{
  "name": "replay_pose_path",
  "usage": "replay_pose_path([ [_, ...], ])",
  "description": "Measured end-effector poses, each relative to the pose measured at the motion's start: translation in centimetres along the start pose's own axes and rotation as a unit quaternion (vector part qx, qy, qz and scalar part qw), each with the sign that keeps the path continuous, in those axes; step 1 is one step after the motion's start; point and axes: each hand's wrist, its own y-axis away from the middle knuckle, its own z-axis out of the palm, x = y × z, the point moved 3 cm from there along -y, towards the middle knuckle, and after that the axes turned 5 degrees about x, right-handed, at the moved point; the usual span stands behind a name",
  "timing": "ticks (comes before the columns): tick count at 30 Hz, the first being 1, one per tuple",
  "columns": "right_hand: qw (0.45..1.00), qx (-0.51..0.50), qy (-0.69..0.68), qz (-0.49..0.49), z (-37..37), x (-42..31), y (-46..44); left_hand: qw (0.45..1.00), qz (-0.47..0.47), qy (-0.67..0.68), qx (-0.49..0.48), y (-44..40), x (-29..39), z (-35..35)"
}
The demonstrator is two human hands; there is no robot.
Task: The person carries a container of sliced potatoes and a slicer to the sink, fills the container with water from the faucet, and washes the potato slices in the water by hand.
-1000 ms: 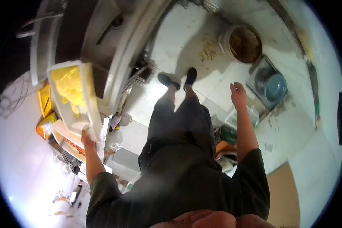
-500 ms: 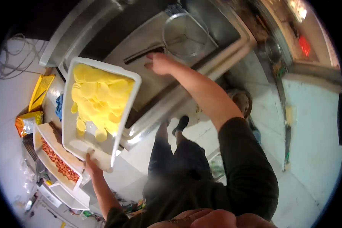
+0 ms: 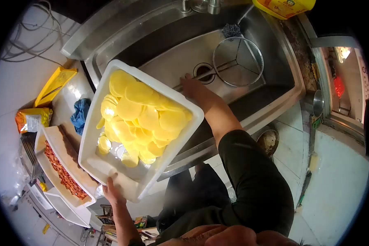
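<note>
My left hand [image 3: 115, 192] grips the near rim of a white plastic tub [image 3: 141, 74], fingers closed over its edge. Thin round yellow slices, which look like potato [image 3: 143, 115], are heaped in the tub, and a few lie apart near its bottom end. The tub is held at a slant beside the steel sink. Inside the sink lies a long-handled round strainer [image 3: 260, 61] with a wire rim and spokes. My right hand [image 3: 192, 88] is closed around its handle, close behind the tub's right edge; some fingers are hidden.
The steel sink [image 3: 250, 110] has a drain [image 3: 204, 73] and a steel-wool scrubber [image 3: 231, 30]. A yellow container [image 3: 285, 7] stands at its far corner. Leftward are a blue cloth [image 3: 81, 115], an orange-yellow packet [image 3: 33, 119] and a long white tray [image 3: 49, 133] of reddish pieces.
The view has shifted, showing more of the sink. The tub appears nearer and further right. My right hand has gone from beside the strainer's handle to around it, closer to the tub.
</note>
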Motion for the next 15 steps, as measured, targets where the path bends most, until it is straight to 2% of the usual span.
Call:
replay_pose_path([
  [3, 0.999, -0.050, -0.004, 0.021, 0.7, 0.2, -0.1, 1.000, -0.015, -0.011, 0.002, -0.5, -0.3, -0.5],
  [4, 0.995, -0.074, -0.037, 0.055, 0.7, 0.8, 0.7, 1.000, -0.017, -0.013, 0.005, -0.4, -0.3, -0.6],
  [6, 0.979, -0.120, -0.098, 0.129, -4.5, 0.0, 5.7, 1.000, -0.023, -0.014, 0.004, -0.2, -0.1, -0.2],
  [9, 0.995, -0.077, 0.012, 0.060, -6.1, 2.6, 9.9, 1.000, -0.014, 0.015, 0.008, -0.6, -0.7, -0.2],
  [11, 0.995, -0.055, 0.020, -0.077, -6.6, 6.9, 13.1, 1.000, -0.018, -0.001, -0.007, -1.2, -1.1, -0.7],
  [13, 0.989, 0.100, -0.110, 0.005, -10.8, 9.7, 19.5, 0.999, -0.019, -0.019, -0.016, -0.9, -0.8, -0.7],
  [15, 0.982, 0.139, -0.108, 0.072, -14.5, 12.2, 24.2, 1.000, -0.008, -0.014, -0.004, -0.3, -0.2, -0.1],
])
